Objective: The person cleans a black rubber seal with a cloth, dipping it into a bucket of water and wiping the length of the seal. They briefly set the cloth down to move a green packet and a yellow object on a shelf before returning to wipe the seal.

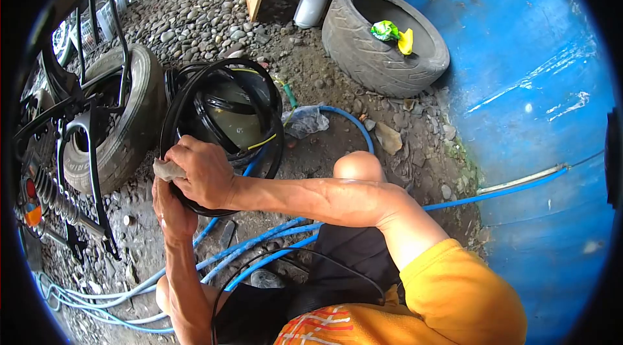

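Note:
A black rubber inner tube (272,118) loops over a dark basin of murky water (237,118) on the stony ground. My right hand (201,173) is closed on a small grey pad or stone (165,170), pressing it against the near part of the tube. My left hand (170,209) grips the tube from below, right under the right hand. My bare knee (358,166) shows beside my right forearm.
A motorcycle's rear wheel (130,118) and frame (58,150) stand at the left. A loose tyre (383,36) with a green and yellow wrapper lies at the back. Blue hoses (259,247) run across the ground. A large blue drum (538,85) fills the right side.

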